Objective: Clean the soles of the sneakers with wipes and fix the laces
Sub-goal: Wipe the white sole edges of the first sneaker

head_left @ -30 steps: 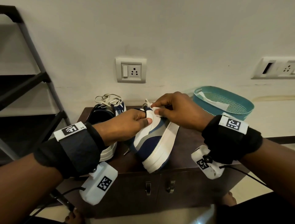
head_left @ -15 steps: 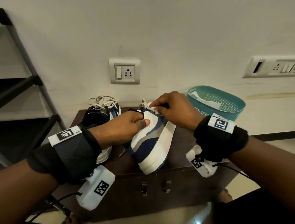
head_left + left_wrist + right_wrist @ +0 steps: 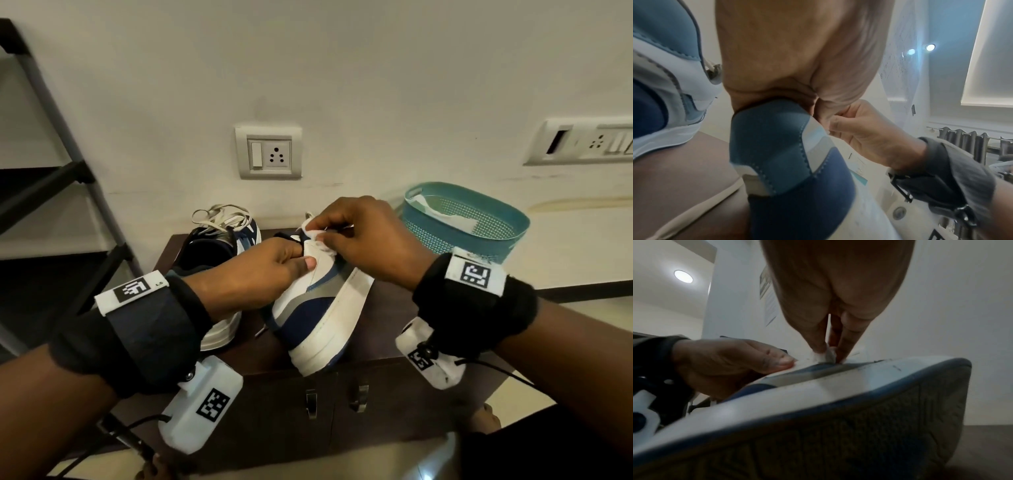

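A blue, grey and white sneaker (image 3: pixel 318 308) lies tipped on its side on the dark cabinet top (image 3: pixel 387 308), its white sole edge facing right. My left hand (image 3: pixel 270 270) grips its collar, thumb on the white side panel. My right hand (image 3: pixel 359 240) pinches a white lace (image 3: pixel 313 234) at the top of the shoe; the right wrist view shows the lace (image 3: pixel 824 355) between the fingertips above the grey tread (image 3: pixel 838 426). In the left wrist view, the held sneaker's blue heel (image 3: pixel 777 146) fills the middle. The second sneaker (image 3: pixel 219 246) stands behind my left hand, laces loose on top.
A teal perforated basket (image 3: pixel 469 222) holding white wipes stands at the back right of the cabinet. A wall socket (image 3: pixel 269 152) is behind the shoes. A dark shelf rack (image 3: pixel 51 178) stands at the left. Cabinet door handles (image 3: pixel 337 399) are below the front edge.
Both hands hold the same grip on the sneaker and lace. The picture has shifted slightly as my head moved; the shoe has hardly moved.
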`<state>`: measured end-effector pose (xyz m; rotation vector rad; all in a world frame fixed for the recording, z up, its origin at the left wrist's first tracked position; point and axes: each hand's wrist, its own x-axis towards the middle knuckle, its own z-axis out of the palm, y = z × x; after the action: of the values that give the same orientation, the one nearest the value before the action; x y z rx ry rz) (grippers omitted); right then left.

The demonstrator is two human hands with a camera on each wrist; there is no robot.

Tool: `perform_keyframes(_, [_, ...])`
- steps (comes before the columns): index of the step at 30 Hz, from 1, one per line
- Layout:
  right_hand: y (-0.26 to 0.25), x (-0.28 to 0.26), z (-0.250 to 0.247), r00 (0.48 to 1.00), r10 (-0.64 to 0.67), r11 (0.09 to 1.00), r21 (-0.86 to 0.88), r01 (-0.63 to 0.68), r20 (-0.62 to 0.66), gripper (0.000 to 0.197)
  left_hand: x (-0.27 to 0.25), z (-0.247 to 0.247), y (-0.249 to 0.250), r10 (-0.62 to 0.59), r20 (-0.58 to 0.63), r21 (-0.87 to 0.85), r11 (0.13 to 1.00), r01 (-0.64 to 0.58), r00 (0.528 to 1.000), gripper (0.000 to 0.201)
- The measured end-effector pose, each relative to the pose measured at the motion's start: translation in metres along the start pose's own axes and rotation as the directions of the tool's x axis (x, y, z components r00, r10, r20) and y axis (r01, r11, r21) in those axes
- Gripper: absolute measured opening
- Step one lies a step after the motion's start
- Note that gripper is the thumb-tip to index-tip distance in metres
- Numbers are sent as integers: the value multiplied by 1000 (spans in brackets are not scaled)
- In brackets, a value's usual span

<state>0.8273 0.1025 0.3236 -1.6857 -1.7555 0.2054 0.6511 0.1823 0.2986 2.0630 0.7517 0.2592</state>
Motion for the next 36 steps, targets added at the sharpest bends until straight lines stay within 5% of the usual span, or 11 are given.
perform_keyframes(6, [-8, -9, -11, 973, -78, 997, -11, 82, 218, 19, -3, -7, -10, 3, -37, -22, 1000, -4, 999, 31])
perform_keyframes(10, [2, -4, -18, 1000, 9, 996, 85, -7, -23, 22, -2, -3, -8, 7, -24, -72, 997, -9, 1000, 27])
perform_keyframes(13, [4, -2, -6, 1000, -2, 1000, 20, 1, 17, 30, -4, 0, -1, -7, -23, -127, 992, 4, 1000, 27])
perform_keyframes(19, [-2, -13, 8, 989, -145, 986, -80, 144, 4, 24, 7, -3, -12, -158, 7, -147, 977, 157, 987, 33])
perform_keyframes(23, [-6, -33, 11, 907, -391, 904, -118, 411, 157, 21, -4, -5, 3, -13, 45, -411, 911, 31, 999, 50])
perform_keyframes(30, [15, -24, 1, 979, -200, 973, -128, 193, -45, 21, -1, -4, 1, 8, 91, -410, 912, 30, 996, 70])
perform_keyframes(36, [-18, -43, 26, 873, -463, 854, -184, 486, 153, 18, -2, -1, 3, -47, -48, -400, 916, 24, 998, 58])
